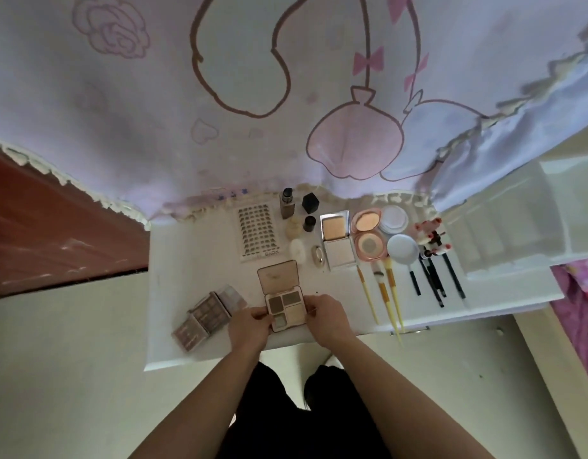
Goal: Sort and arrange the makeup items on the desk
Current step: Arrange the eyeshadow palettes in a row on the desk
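An open pink eyeshadow palette (283, 301) with brown and cream pans lies near the front of the white desk (173, 260), its lid tilted back. My left hand (249, 326) grips its left edge and my right hand (325, 318) grips its right edge. Left of it lies a stack of clear false-lash cases (206, 314). Behind stand small bottles (287, 203), a lash sheet (259, 235), an open square compact (337, 241) and a round pink compact (368, 235).
Yellow-handled brushes (383, 293) and black-handled brushes (433, 276) lie in rows at the right, behind a white puff (393, 218) and round mirror (403, 250). A pink printed curtain (219, 111) hangs behind the desk. White shelves (504, 226) stand at the right.
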### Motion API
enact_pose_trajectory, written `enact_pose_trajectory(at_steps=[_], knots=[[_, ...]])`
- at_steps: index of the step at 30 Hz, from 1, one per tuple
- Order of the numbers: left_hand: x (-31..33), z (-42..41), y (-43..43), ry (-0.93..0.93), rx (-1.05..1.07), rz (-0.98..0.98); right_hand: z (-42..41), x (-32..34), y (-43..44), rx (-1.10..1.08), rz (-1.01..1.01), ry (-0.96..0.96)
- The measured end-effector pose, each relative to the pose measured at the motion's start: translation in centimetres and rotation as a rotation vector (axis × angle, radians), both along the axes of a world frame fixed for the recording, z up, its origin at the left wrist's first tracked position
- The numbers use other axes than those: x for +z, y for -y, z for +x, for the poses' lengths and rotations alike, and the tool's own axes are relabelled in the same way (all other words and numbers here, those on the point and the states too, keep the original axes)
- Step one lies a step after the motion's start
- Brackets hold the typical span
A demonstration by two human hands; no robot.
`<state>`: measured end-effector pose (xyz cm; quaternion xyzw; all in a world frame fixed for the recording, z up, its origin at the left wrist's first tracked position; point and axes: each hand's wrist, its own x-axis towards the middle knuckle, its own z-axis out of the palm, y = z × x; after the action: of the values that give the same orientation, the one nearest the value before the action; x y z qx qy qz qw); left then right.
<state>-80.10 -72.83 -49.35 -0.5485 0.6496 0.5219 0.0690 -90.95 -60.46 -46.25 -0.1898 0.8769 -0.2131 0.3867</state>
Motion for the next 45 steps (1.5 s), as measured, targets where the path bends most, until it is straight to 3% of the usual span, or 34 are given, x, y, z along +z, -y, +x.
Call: enact_pose_trajectory(at_steps=[13, 22, 26, 31, 36, 40, 45], knots=[[-1.0, 1.2, -1.6, 0.058, 0.105, -0.097, -0.8, -0.8, -2.0, 0.179, -0.025, -0.007], [0.0, 1.5, -1.8, 0.029, 0.083, -0.159, 0.2, -2.2, -2.8, 0.061, -0.108, 0.005], [2.7, 2.0, -0.8, 0.089, -0.129, -0.4, 0.8, -1.4, -2.4, -0.075, -0.136, -0.056], [4.4, 4.3, 4.4, 0.114, -0.295, -0.553, 2.0, -0.6, 0.8, -0.096, -0.2, -0.108], [4.1, 9.0, 9.7, 0.2, -0.475, -0.505, 5.6, -0.2, 5.0, -0.166, -0.174, -0.073], [2.8, 11.2, 12.2, 0.32, -0.737, -0.5, 9.1, -0.5, 7.7, -0.188, -0.159, -0.024], [1.3, 11.5, 13.0, 0.242, -0.787, -0.525, 11.4, -1.1, 9.6, -0.106, -0.175, 0.035]])
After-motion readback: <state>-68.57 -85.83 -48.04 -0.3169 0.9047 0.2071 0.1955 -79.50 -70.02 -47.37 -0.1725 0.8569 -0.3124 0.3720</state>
